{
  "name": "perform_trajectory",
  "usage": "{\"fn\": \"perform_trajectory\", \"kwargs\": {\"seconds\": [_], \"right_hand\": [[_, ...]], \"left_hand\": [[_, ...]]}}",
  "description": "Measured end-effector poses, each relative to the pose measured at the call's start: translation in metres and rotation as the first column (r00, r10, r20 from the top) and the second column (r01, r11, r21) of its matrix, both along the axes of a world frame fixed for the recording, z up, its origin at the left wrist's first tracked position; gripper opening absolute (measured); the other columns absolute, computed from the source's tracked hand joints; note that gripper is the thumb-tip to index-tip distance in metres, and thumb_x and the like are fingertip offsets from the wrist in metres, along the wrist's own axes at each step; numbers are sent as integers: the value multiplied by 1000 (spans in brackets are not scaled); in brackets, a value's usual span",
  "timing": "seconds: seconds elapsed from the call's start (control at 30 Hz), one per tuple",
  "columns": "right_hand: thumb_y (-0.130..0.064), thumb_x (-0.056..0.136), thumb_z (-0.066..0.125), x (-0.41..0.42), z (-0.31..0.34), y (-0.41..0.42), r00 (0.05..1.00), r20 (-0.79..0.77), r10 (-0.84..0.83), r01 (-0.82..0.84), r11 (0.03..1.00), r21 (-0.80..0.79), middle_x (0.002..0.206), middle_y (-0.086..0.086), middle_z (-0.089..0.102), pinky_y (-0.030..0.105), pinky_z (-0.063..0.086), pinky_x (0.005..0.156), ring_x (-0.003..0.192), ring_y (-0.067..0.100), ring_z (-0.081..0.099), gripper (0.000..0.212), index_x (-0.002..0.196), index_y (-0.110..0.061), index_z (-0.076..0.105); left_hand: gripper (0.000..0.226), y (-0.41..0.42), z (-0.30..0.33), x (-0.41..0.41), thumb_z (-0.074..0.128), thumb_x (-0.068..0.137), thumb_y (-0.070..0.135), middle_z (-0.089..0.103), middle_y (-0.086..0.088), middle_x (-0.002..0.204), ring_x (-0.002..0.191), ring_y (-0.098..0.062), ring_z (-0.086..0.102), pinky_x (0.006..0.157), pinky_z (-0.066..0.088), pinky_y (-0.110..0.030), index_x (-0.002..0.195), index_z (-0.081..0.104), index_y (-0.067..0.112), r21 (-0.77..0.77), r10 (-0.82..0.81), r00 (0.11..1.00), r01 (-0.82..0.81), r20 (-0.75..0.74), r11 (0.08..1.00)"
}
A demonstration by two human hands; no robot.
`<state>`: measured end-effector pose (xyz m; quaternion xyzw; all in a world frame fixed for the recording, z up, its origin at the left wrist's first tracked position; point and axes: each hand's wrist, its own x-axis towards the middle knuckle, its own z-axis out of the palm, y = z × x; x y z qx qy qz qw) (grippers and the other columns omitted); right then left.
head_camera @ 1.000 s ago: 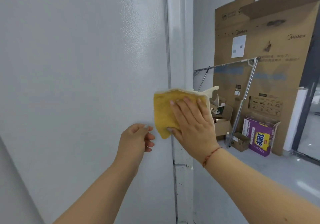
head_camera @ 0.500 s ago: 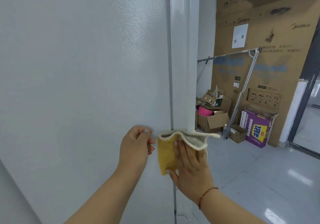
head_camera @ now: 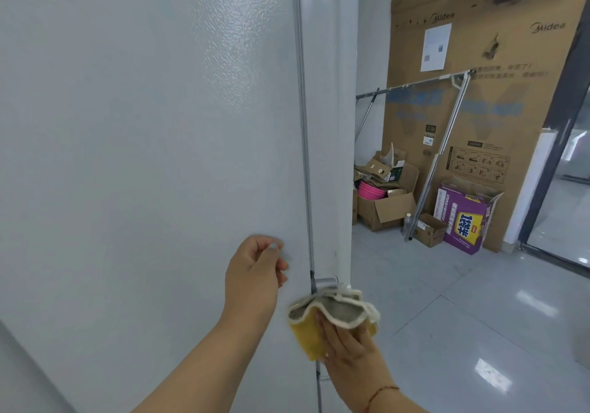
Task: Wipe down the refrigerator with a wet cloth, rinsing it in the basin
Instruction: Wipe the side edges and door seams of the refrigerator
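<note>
The white refrigerator (head_camera: 143,157) fills the left half of the view, its side panel textured and its front edge (head_camera: 329,125) running down the middle. My right hand (head_camera: 348,345) presses a yellow cloth (head_camera: 306,336) with a cream backing flat against that edge, low down near the door gap. The cloth's top folds over my fingers. My left hand (head_camera: 255,272) hovers beside the side panel with fingers loosely curled, holding nothing. No basin is in view.
Right of the refrigerator lies a glossy tiled floor (head_camera: 463,332). At the back stand a tall cardboard carton (head_camera: 495,61), a leaning metal rack (head_camera: 447,144), open cardboard boxes (head_camera: 386,208), a purple box (head_camera: 463,217) and a small bottle (head_camera: 407,222).
My right hand has slid the cloth straight down the refrigerator's front edge, from mid-height to low down. My left hand has stayed near the side panel.
</note>
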<state>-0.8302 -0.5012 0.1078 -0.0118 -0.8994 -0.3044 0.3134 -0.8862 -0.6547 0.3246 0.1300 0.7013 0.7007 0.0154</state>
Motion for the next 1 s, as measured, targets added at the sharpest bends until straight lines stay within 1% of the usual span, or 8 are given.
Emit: {"fn": "perform_trajectory", "kwargs": {"seconds": [0.1, 0.2, 0.33, 0.4, 0.53, 0.7, 0.93, 1.0], "right_hand": [[-37, 61, 77, 11, -14, -2, 1000, 14, -25, 26, 997, -74, 152, 15, 19, 55, -3, 118, 143, 37, 11, 121, 150, 3, 6], [-38, 62, 77, 13, -10, -8, 999, -39, -4, -2, 989, -145, 151, 9, 30, 48, 1, 120, 145, 33, 11, 111, 148, -2, 18], [-38, 80, 46, 12, 18, -9, 990, -141, 27, -48, 988, -148, 161, 12, 0, 46, -4, 120, 148, 32, -4, 85, 149, -3, 14], [-36, 82, 44, 7, 32, -12, 987, -163, 15, -48, 978, -202, 161, 11, -1, 48, -2, 120, 148, 34, 5, 82, 150, -2, 14], [-34, 78, 52, 1, 52, -26, 974, -226, -26, -41, 957, -288, 159, 7, 18, 50, 7, 119, 137, 30, 36, 80, 147, -3, 28], [-42, 83, 50, -13, 90, -38, 911, -339, -233, 146, 954, -262, 152, 14, 29, 55, 12, 114, 140, 28, 27, 73, 141, 1, 42], [-45, 80, 63, -18, 80, -32, 904, -333, -269, 217, 958, -185, 150, 16, 32, 53, 16, 110, 137, 29, 32, 80, 140, 2, 41], [-36, 89, 51, -14, 65, -31, 913, -310, -266, 232, 962, -143, 152, 17, 27, 54, 13, 112, 135, 28, 33, 65, 141, 2, 38]], "left_hand": [[17, -2, -1, 2, 48, 96, 7, 58, -3, 63, 48, -11, 50, 54, 43, -25, 89, 63, 9, -14, -4, 1000, 4, -4, 1000], [17, -6, -3, 3, 48, 95, 7, 59, -3, 63, 49, -11, 50, 53, 43, -24, 90, 64, 9, -24, 9, 1000, -9, -9, 1000], [17, -10, -5, 3, 48, 95, 7, 59, -2, 62, 48, -9, 50, 53, 43, -24, 88, 63, 10, -31, 20, 1000, -20, -6, 999], [17, -11, -6, 3, 48, 95, 7, 59, -2, 62, 47, -9, 50, 53, 43, -25, 88, 63, 9, -26, 23, 1000, -23, -2, 999], [17, -11, -3, 1, 48, 96, 7, 58, -2, 60, 48, -8, 51, 51, 44, -23, 89, 63, 8, -3, 21, 1000, -21, -17, 1000], [17, -7, -2, -2, 48, 96, 6, 58, -3, 61, 50, -10, 50, 51, 44, -21, 87, 63, 8, 16, 17, 1000, -17, -25, 1000], [16, 0, -2, -3, 48, 95, 6, 58, 0, 58, 50, -11, 50, 52, 44, -23, 87, 62, 7, 26, -10, 999, 12, -42, 1000], [16, 0, -3, -4, 48, 95, 6, 58, -2, 60, 50, -10, 50, 49, 44, -19, 89, 63, 6, 36, -7, 999, 8, -34, 999]]}}
